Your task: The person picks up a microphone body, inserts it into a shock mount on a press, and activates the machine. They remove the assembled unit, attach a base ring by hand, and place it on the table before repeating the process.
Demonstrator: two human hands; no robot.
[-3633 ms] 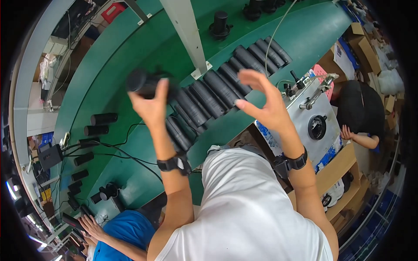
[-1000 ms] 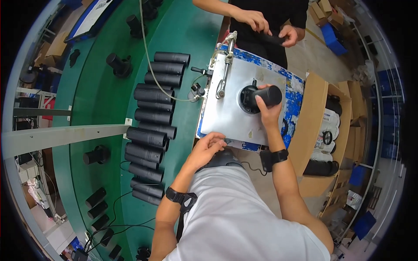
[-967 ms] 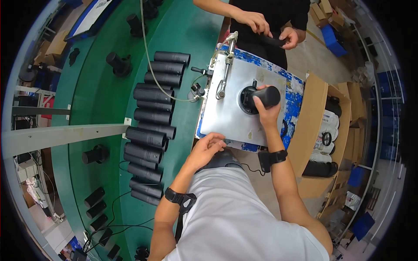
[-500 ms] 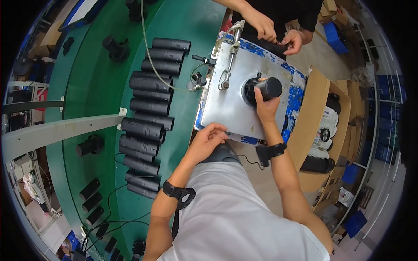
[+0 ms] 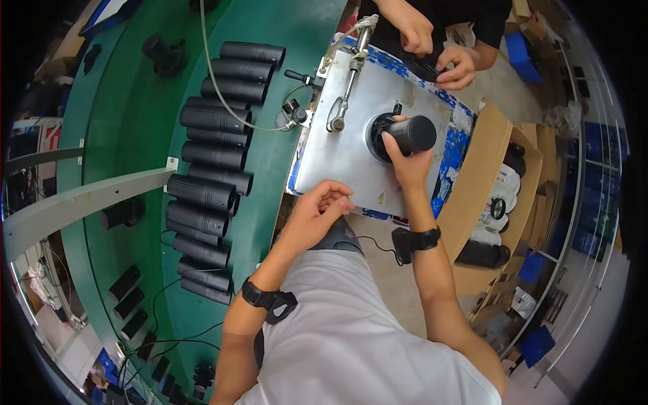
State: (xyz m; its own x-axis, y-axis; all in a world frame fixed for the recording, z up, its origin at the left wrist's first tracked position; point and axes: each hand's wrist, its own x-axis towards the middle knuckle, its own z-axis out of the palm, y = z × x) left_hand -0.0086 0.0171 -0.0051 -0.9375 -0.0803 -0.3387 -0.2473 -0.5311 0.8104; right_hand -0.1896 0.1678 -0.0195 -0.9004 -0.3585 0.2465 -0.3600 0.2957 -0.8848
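My right hand (image 5: 412,165) grips a black cylinder (image 5: 413,133), thumb along its near side and fingers hidden behind it. The cylinder leans toward the right, its round closed end up. Its lower end sits at a wider black round base (image 5: 378,138) on a bare metal plate (image 5: 331,165). My left hand (image 5: 320,212) hovers by the plate's near edge, loosely curled, with a gap between thumb and fingers and nothing visible in it. A metal rod with a ring-shaped end (image 5: 336,123) lies over the plate, left of the cylinder.
Several black perforated tubes (image 5: 214,120) line the green bench at the left. A thin hose (image 5: 212,74) arches over them. Across the plate, another person's hands (image 5: 455,67) handle a dark part. An open carton (image 5: 476,182) with wrapped pieces stands at the right.
The whole view has shifted, so the bench and plate appear farther left. My right hand still grips the cylinder. The other person's hands show more of the dark part.
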